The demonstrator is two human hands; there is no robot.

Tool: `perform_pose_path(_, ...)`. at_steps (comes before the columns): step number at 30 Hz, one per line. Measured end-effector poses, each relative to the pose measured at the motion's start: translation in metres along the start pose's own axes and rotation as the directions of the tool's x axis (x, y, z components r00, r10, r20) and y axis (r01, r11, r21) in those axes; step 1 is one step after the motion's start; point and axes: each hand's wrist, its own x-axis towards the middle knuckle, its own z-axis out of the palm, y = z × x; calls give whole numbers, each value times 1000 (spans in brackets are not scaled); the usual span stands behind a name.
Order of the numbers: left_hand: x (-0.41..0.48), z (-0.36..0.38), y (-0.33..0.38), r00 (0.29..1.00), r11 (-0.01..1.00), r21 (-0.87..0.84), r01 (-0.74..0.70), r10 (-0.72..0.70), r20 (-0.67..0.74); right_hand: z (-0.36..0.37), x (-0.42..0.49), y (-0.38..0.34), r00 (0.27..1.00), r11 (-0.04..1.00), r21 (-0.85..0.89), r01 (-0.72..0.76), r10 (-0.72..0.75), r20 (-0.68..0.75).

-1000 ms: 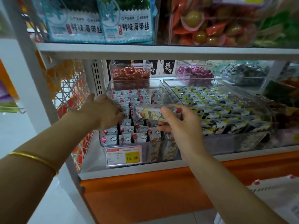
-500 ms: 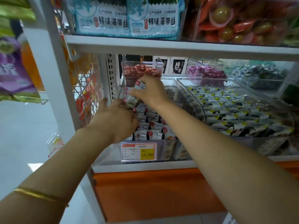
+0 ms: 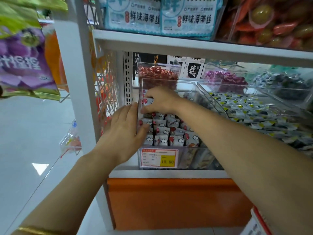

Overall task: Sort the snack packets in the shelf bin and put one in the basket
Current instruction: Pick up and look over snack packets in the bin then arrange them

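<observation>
A clear shelf bin [image 3: 194, 157] holds rows of small grey snack packets [image 3: 162, 131] with red and white cloud prints. My left hand [image 3: 123, 133] holds the bin's left wall, with its fingers outside and its thumb inside over the packets. My right hand [image 3: 160, 100] reaches into the back left corner of the bin. Its fingers curl down round a packet there, which they mostly hide. No basket can be clearly made out.
A yellow price label [image 3: 159, 157] is on the bin front. A second bin [image 3: 254, 112] of yellow-marked packets stands to the right. Red sweets [image 3: 157, 75] and purple sweets [image 3: 225, 78] sit behind. The upper shelf [image 3: 186, 46] overhangs. A white post [image 3: 76, 82] and hanging purple bags [image 3: 22, 61] are left.
My right hand carried a packet from the front of the bin to its back left corner and lowered it among the others. My left hand stayed at the bin's left wall.
</observation>
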Motion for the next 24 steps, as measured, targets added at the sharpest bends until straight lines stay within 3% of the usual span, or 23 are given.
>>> perform_pose_path(4,2,0,2,1000,999,-37,-7,7,-9,2,6,2,997,994,98,-42,48,-66)
perform_pose_path(7,2,1,3,1000,999,-46,-6,6,10,3,6,3,999,994,102,-35,39,-34)
perform_pose_path(12,3,2,3,1000,999,-50,7,-6,29,6,-1,7,998,989,-132,-62,61,-11)
perform_pose_path(19,3,1,4,998,995,-97,20,-14,66,8,-9,5,998,996,73,-50,52,-33)
perform_pose_path(24,4,-1,4,996,992,-125,33,-22,90,6,5,15,967,985,147,-94,126,-220)
